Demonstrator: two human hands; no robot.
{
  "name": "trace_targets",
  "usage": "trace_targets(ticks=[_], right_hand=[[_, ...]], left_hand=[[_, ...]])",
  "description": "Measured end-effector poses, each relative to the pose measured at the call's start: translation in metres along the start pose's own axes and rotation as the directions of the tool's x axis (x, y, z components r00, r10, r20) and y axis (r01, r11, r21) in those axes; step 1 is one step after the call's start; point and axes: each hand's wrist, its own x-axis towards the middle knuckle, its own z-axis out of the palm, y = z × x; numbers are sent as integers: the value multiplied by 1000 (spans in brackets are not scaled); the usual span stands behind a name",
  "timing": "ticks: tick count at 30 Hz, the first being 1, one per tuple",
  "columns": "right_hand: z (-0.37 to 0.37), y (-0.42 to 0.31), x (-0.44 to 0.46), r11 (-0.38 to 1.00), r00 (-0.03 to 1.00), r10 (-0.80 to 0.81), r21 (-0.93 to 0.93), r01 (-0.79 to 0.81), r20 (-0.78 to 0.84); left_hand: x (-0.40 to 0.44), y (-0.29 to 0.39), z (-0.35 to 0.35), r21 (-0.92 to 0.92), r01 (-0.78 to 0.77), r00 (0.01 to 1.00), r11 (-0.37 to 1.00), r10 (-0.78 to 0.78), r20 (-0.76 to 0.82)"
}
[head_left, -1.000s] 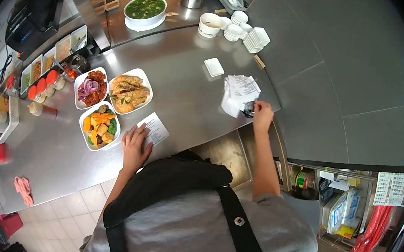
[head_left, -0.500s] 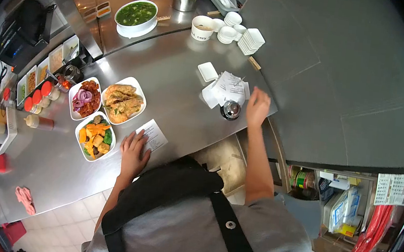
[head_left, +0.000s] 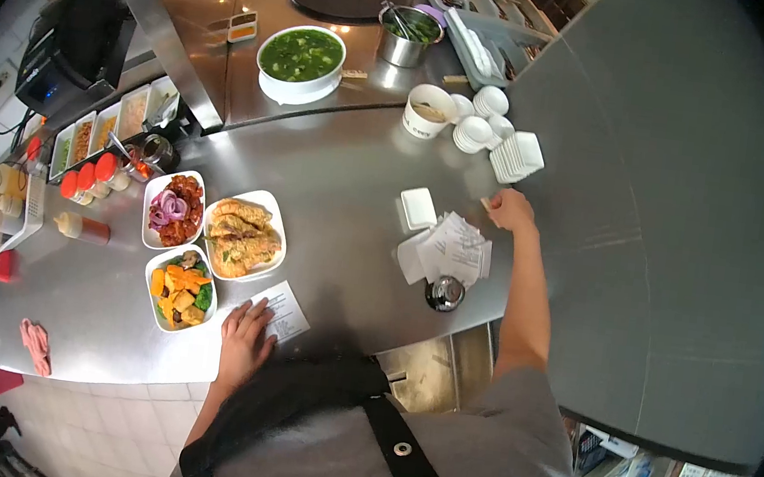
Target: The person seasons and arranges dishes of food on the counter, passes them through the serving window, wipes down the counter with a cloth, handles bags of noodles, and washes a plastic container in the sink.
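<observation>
My left hand [head_left: 247, 334] lies with its fingers spread on a printed paper slip [head_left: 287, 312] on the steel counter. Close by it are three white dishes: one with mixed vegetables [head_left: 182, 291], one with golden fried food [head_left: 244, 234], one with glazed pieces and purple onion rings [head_left: 176, 210]. My right hand [head_left: 511, 212] is closed, pinching a small wooden clothespin [head_left: 488, 204] at the counter's right side. Below that hand lies a pile of printed slips [head_left: 458, 250], with a round metal-topped object [head_left: 445, 293] at its near edge.
A white bowl of green soup [head_left: 301, 58] and a metal pot [head_left: 409, 38] stand at the back. White tub [head_left: 426, 112], stacked small dishes [head_left: 517, 157] and an empty white dish [head_left: 418, 209] are on the right. Red-lidded jars [head_left: 112, 172] and a sauce bottle [head_left: 83, 228] line the left.
My right hand has reached away from me, from beside the slips to the wooden clothespin, and closed on it. My left hand stays on the slip. The camera view has shifted.
</observation>
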Motion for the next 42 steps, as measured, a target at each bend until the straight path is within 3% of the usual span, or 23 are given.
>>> trace_targets(ticks=[2, 4, 6, 9, 12, 16, 18, 24, 27, 30, 33, 34, 36, 39, 41, 42], right_hand=[[-34, -25, -8, 889, 930, -356, 272, 368, -94], [-63, -69, 5, 893, 879, -361, 156, 422, -311], [-72, -99, 39, 766, 709, -477, 150, 625, -520], [-66, -124, 106, 783, 741, -560, 54, 619, -372], [-62, -139, 194, 852, 721, -515, -188, 488, -463], [-34, -130, 296, 915, 839, -402, -139, 378, -368], [-10, -119, 335, 934, 847, -344, -50, 355, -405], [-5, -117, 331, 918, 833, -395, -191, 347, -387], [-21, -128, 320, 921, 895, -375, -209, 329, -243], [-63, -155, 259, 848, 688, -507, -161, 504, -520], [-107, -160, 192, 701, 675, -620, 103, 705, -401], [-104, -155, 186, 742, 736, -602, 124, 659, -310], [-92, -140, 165, 626, 586, -704, 40, 779, -401], [-100, -130, 82, 669, 649, -743, -191, 718, -164], [-102, -138, -9, 803, 809, -575, -110, 586, 119], [-87, -138, -42, 759, 813, -549, -293, 582, 193]], left_hand=[[1, 2, -1, -9, 28, 1000, 1000, -28, 11], [3, 1, 1, -1, 29, 999, 1000, -29, 15], [6, 2, 0, 4, 27, 999, 1000, -27, 24], [8, 9, -3, 20, 60, 998, 998, -61, 28], [8, 12, -1, 18, 124, 992, 992, -125, 22], [8, 19, -4, -6, 201, 979, 980, -201, 21], [7, 20, -4, -6, 241, 970, 971, -241, 24], [9, 21, -3, -10, 276, 961, 961, -276, 10], [9, 20, -2, -23, 280, 960, 960, -280, 3], [7, 16, 1, -34, 252, 968, 967, -252, -8], [6, 12, 3, -28, 221, 975, 975, -222, -23], [5, 12, 3, -28, 208, 978, 978, -209, -20], [3, 11, 5, -18, 180, 983, 983, -181, -18], [0, 6, 6, -6, 133, 991, 991, -133, -34], [-3, 5, 7, -2, 98, 994, 995, -98, -41], [-4, 4, 8, 0, 83, 996, 997, -82, -46]])
